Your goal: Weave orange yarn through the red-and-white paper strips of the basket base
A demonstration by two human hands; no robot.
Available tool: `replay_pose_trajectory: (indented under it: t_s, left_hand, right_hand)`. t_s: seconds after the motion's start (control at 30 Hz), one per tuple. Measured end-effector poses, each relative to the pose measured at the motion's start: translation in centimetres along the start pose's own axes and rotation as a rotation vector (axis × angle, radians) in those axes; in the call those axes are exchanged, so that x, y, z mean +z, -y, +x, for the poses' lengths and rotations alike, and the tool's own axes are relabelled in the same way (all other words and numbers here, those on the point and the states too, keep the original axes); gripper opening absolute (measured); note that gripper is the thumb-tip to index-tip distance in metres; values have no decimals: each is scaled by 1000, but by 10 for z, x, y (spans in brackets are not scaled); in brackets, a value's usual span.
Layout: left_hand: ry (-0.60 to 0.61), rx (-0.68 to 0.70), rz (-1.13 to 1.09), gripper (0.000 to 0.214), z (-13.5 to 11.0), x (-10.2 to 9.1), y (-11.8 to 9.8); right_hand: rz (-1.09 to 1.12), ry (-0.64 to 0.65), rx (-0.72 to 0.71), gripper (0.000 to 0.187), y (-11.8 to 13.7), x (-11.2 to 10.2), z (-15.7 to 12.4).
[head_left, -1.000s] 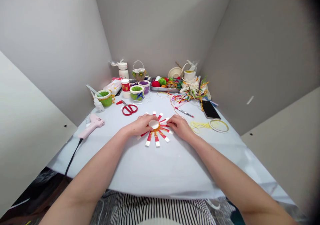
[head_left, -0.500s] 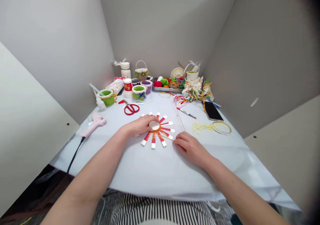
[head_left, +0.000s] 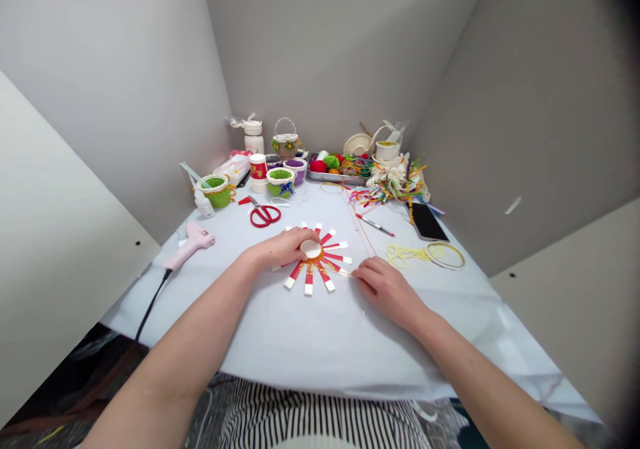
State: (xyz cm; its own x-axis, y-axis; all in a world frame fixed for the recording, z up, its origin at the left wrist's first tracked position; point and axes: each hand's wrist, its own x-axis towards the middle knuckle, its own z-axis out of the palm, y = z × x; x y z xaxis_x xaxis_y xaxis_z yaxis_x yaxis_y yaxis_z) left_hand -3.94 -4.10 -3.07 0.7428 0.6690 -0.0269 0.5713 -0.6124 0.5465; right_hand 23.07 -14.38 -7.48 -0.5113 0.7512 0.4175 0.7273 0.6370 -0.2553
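My left hand lies palm down at the left of a sunburst of red-and-white paper strips, with my fingers curled over the edge of the round white disc at its centre. It presses there rather than closing around anything, though I cannot tell how firmly from this view. Orange yarn shows around the disc, among the strips.

The sunburst lies flat on the pale table cover, near the middle of the table and directly in front of me. My right hand sits apart from it, to the right and slightly nearer me. Its fingers are drawn narrowly together, and the fingertips seem to pinch a thin strand, though it is too fine to be sure.

That strand's long axis runs from my right fingertips leftward and slightly farther away, into the lower-right strips of the sunburst. My left hand is the nearer to the centre, and my right hand is the nearer to the strips' outer ends on that side.

Red-handled scissors lie to the far left of the sunburst, a pink glue gun lies farther left, and a yellow cord lies to the right.
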Motion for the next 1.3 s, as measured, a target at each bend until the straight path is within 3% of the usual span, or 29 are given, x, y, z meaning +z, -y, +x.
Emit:
replay_pose_trajectory:
  t_s: [0.17, 0.3, 0.5, 0.6, 0.7, 1.0, 1.17, 1.3]
  left_hand:
    - [23, 26, -9, 45, 0, 2, 4]
    - [41, 12, -9, 46, 0, 1, 2]
    - [47, -9, 8, 48, 1, 0, 0]
    - [35, -8, 2, 48, 1, 1, 1]
    - [28, -13, -5, 47, 1, 1, 2]
    - [-22, 5, 37, 43, 1, 9, -5]
    - [-35, 4, 52, 36, 4, 13, -12]
    - [-12, -2, 30, 36, 4, 11, -13]
  right_hand:
    - [-35, 51, -94, 28, 8, 3, -11]
    - [-94, 42, -44, 29, 5, 3, -9]
    - [26, 48, 144, 15, -19, 3, 34]
    - [89, 100, 246, 12, -31, 13, 63]
    - [63, 50, 343, 12, -36, 24, 81]
    - [106, -19, 279, 8, -36, 33, 74]
    - [-103, -6, 182, 11, -43, 15, 84]
    - [-210, -186, 298, 20, -63, -25, 120]
